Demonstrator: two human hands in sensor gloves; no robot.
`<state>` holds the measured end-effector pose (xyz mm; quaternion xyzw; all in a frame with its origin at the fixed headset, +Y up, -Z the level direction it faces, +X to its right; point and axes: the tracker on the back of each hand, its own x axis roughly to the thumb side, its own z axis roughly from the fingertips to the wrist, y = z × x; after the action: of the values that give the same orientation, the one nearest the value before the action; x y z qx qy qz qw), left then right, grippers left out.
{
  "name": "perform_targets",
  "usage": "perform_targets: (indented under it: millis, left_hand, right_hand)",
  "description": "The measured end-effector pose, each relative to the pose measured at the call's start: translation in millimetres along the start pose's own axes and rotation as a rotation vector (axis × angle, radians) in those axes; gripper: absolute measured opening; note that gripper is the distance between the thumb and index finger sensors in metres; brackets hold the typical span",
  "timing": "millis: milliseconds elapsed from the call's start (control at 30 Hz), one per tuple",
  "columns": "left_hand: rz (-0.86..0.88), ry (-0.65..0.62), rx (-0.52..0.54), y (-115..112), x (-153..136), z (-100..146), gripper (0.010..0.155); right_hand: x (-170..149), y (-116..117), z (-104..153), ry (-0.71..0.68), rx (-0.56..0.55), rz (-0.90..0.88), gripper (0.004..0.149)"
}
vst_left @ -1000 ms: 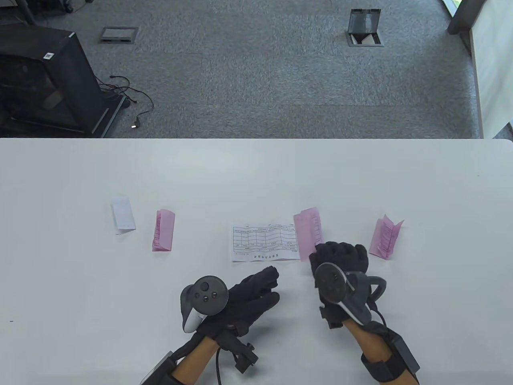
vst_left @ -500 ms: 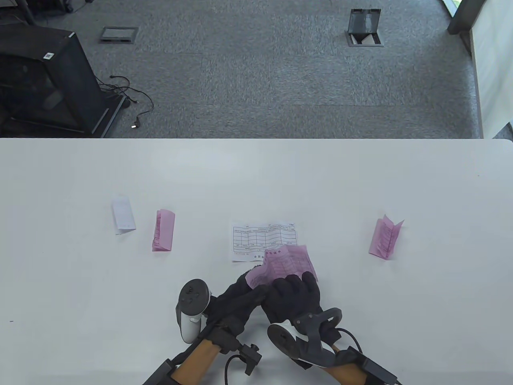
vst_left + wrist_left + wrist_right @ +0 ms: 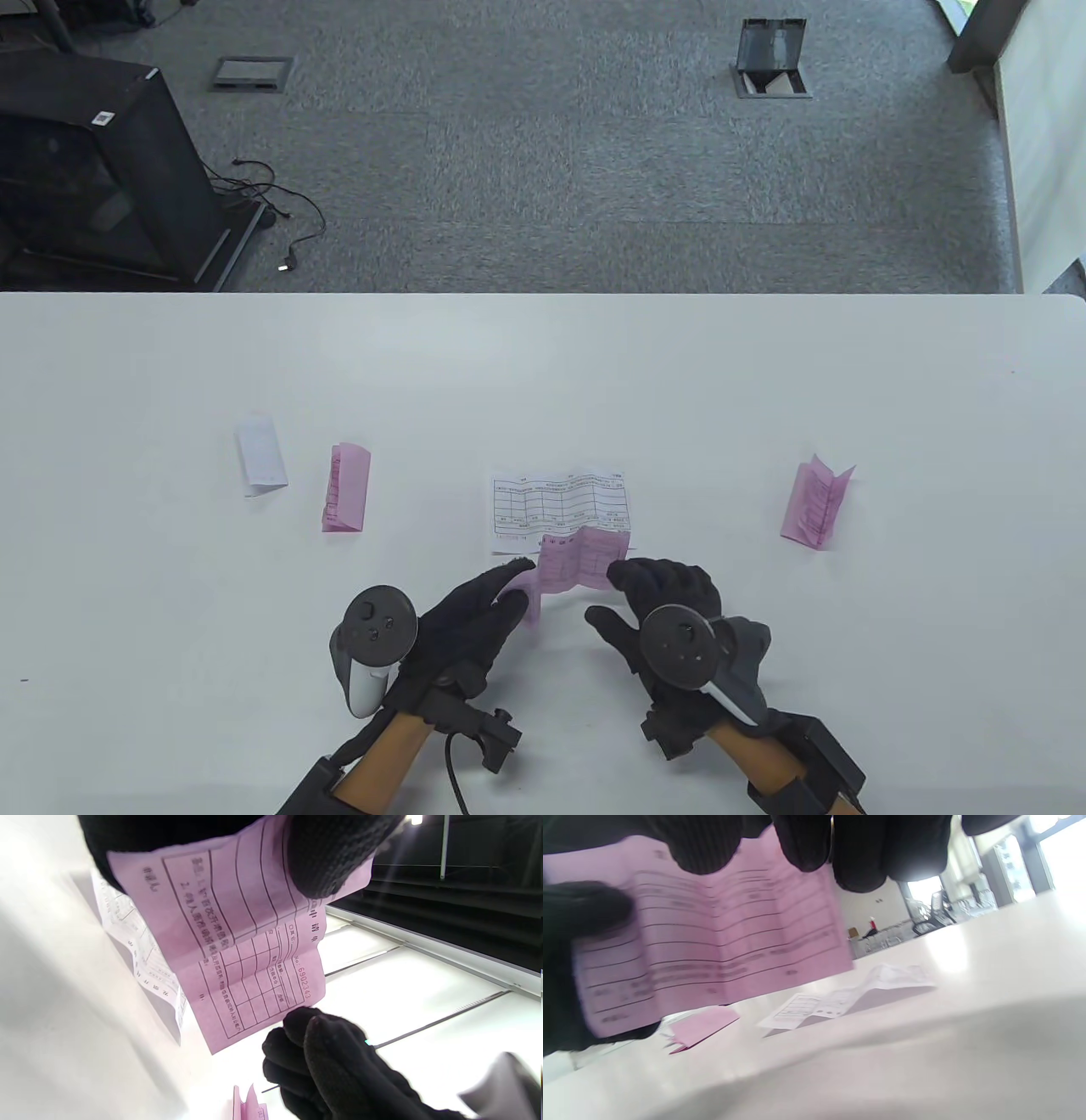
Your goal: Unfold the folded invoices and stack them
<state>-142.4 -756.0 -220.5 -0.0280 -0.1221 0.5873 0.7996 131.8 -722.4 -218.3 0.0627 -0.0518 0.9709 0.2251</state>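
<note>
A pink invoice hangs in the air just in front of the unfolded white invoice, partly opened out with creases showing. My left hand pinches its left end and my right hand pinches its right end. The left wrist view shows the pink sheet under my left fingers, with the right hand at its far end. The right wrist view shows the sheet under my right fingers. The white invoice lies flat on the table.
Still folded on the table are a white invoice at the far left, a pink invoice beside it, and a pink invoice at the right. The table's far edge runs along the carpeted floor.
My right hand picked the folded pink invoice up from beside the white sheet and brought it toward me. My left hand took its other end, and the hands have drawn apart, opening it out.
</note>
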Motion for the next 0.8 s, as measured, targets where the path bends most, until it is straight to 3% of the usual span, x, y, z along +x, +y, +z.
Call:
perform_targets:
  millis: [100, 200, 300, 367, 633, 800]
  left_hand:
    - [-0.001, -0.014, 0.004, 1, 2, 1, 0.043]
    - [-0.02, -0.016, -0.02, -1, 2, 1, 0.043]
    - [-0.033, -0.009, -0.07, -4, -1, 0, 0.043]
    - [-0.042, 0.006, -0.078, -4, -2, -1, 0.043]
    - [-0.217, 0.165, -0.068, 8, -12, -6, 0.048]
    - [-0.46, 0.272, -0.032, 10, -18, -9, 0.055]
  right_hand:
    - [-19, 3, -9, 0.107, 0.092, -0.149, 0.08]
    - [-27, 6, -14, 0.127, 0.162, -0.289, 0.079]
    - [-32, 10, -18, 0.162, 0.21, -0.395, 0.049]
    - [-36, 12, -20, 0.167, 0.225, -0.455, 0.039]
    - [-52, 11, -28, 0.154, 0.255, -0.404, 0.038]
    - [-50, 17, -29, 0.135, 0.296, -0.201, 0.038]
